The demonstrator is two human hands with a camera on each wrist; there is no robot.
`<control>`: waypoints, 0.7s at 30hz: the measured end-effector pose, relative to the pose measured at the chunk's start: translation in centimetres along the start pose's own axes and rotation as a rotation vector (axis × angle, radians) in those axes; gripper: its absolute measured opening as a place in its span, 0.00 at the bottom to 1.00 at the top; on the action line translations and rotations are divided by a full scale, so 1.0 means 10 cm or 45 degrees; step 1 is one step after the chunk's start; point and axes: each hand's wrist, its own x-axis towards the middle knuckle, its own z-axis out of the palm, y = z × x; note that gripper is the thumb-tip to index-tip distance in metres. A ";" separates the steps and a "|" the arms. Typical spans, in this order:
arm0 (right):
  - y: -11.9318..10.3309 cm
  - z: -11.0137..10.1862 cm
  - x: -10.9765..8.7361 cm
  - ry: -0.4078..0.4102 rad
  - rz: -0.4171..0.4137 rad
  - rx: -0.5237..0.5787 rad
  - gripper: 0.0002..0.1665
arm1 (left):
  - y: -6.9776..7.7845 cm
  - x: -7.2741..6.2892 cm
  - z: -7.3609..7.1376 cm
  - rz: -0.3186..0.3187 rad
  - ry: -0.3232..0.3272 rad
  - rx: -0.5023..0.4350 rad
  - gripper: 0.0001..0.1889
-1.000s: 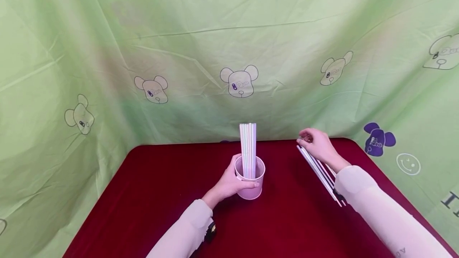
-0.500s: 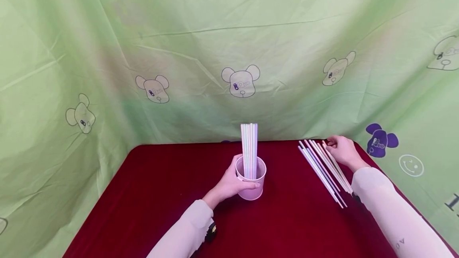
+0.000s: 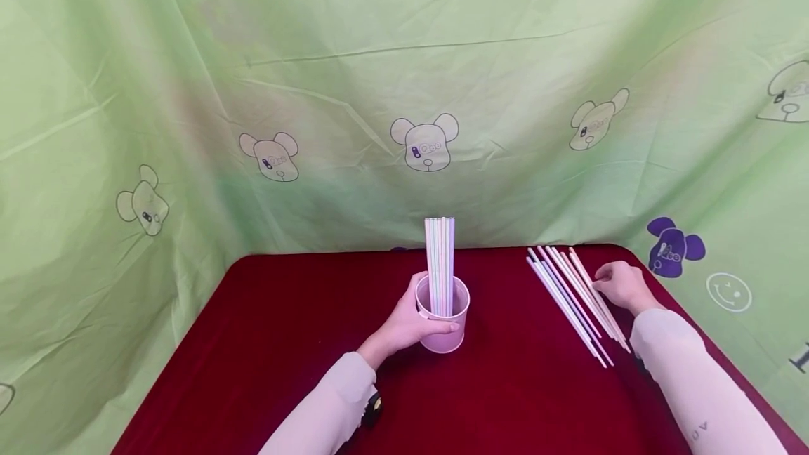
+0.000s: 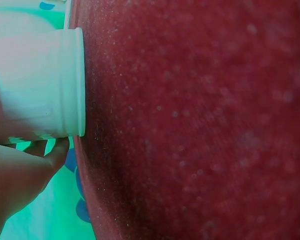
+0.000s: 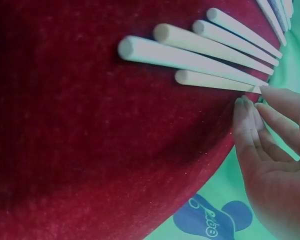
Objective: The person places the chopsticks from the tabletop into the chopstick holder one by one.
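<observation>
My left hand (image 3: 404, 321) grips a small pink cup (image 3: 442, 335) around its side, with the thumb across the front. A bundle of slim pastel sticks (image 3: 439, 258) stands upright in the cup. The left wrist view shows the cup (image 4: 35, 85) pale, its base at the red cloth. At the right, more pastel sticks (image 3: 569, 297) lie fanned out on the table. My right hand (image 3: 622, 283) is beside the outermost one. In the right wrist view the thumb (image 5: 285, 102) is right at the far end of a cream stick (image 5: 205, 80), with the other fingers extended below it.
Dark red cloth (image 3: 284, 343) covers the table. Its back edge meets a green curtain (image 3: 341, 111) with bear-head prints, which also hangs along both sides. The right forearm (image 3: 701, 378) lies over the table's right edge.
My right hand has moved from the left side of the loose sticks across to their right, then a little toward me. The loose sticks now show spread out. The left hand and cup stay put.
</observation>
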 end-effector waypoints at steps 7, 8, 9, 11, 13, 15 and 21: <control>0.07 0.05 0.01 0.005 0.034 0.008 0.10 | 0.00 0.00 0.00 0.001 -0.005 -0.008 0.52; 0.08 0.04 0.01 0.001 0.041 0.012 0.11 | 0.00 0.00 0.00 -0.001 -0.005 -0.009 0.52; 0.08 0.04 0.01 -0.003 0.046 0.014 0.11 | 0.00 0.00 0.00 -0.002 -0.005 -0.008 0.52; 0.09 0.03 0.02 -0.015 0.055 0.015 0.11 | 0.01 0.00 0.00 0.000 -0.003 -0.009 0.52; 0.09 0.02 0.03 -0.033 0.062 0.012 0.11 | 0.01 0.00 0.00 0.001 -0.002 -0.006 0.52; 0.08 0.01 0.03 -0.056 0.066 0.004 0.12 | 0.01 0.00 0.00 0.003 -0.002 -0.006 0.52; 0.08 -0.07 0.05 -0.119 0.089 -0.033 0.09 | 0.00 0.00 0.00 0.001 -0.002 -0.012 0.52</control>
